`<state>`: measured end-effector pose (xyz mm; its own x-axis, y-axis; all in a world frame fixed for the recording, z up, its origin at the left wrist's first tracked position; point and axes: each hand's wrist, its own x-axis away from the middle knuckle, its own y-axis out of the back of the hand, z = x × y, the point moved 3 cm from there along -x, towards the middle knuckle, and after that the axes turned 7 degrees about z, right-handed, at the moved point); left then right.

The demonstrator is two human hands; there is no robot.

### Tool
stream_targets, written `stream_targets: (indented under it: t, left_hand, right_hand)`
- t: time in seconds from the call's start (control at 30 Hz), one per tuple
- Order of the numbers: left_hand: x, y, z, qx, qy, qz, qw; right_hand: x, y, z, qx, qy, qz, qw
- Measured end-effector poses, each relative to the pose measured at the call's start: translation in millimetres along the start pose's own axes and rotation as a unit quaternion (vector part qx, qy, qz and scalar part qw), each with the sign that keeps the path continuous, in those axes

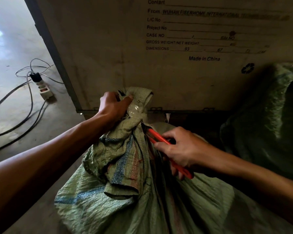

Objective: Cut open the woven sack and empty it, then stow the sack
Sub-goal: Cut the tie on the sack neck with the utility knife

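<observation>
A full green woven sack (pixel 118 196) with blue and red stripes stands in front of me, its neck bunched and tied at the top. My left hand (pixel 112 107) grips the bunched top of the sack above the tie. My right hand (pixel 179 149) holds a red utility knife (pixel 159 139), whose tip points up-left into the folds just below the tied neck. The blade itself is hidden in the cloth.
A large plywood shipping crate (pixel 125 48) with printed labels stands right behind the sack. A second dark green sack (pixel 269 119) sits at the right. On the concrete floor at the left lie a power strip (pixel 45 91) and loose cables (pixel 20 119).
</observation>
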<state>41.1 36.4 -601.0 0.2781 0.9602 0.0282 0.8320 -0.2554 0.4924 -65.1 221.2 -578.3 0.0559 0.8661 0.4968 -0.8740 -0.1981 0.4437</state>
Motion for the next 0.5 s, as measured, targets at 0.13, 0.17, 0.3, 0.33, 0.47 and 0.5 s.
stream_targets:
  t: [0.13, 0.17, 0.3, 0.33, 0.47, 0.5]
  left_hand:
    - [-7.1, 1.7, 8.2, 0.038, 0.019, 0.009, 0.999]
    - [-9.0, 3.5, 10.2, 0.061, 0.027, 0.016, 0.998]
    - [-3.9, -1.7, 5.2, 0.185, 0.03, 0.082, 0.979]
    - [2.1, -7.1, -1.1, 0.213, 0.023, 0.109, 0.971]
    - [27.7, -22.6, -28.9, 0.21, -0.016, 0.218, 0.953]
    - [31.8, -22.3, -32.8, 0.182, -0.035, 0.249, 0.951]
  right_hand:
    - [10.0, 7.6, -4.3, -0.03, 0.065, -0.066, 0.995]
    - [13.7, 12.5, -3.1, -0.053, 0.092, -0.094, 0.99]
    - [12.2, 41.6, 1.2, -0.117, 0.156, -0.227, 0.954]
    - [6.7, 46.7, 0.4, -0.117, 0.16, -0.243, 0.95]
    - [-18.0, 50.8, -6.0, -0.163, 0.186, -0.239, 0.939]
    - [-22.0, 51.4, -7.7, -0.167, 0.202, -0.238, 0.935]
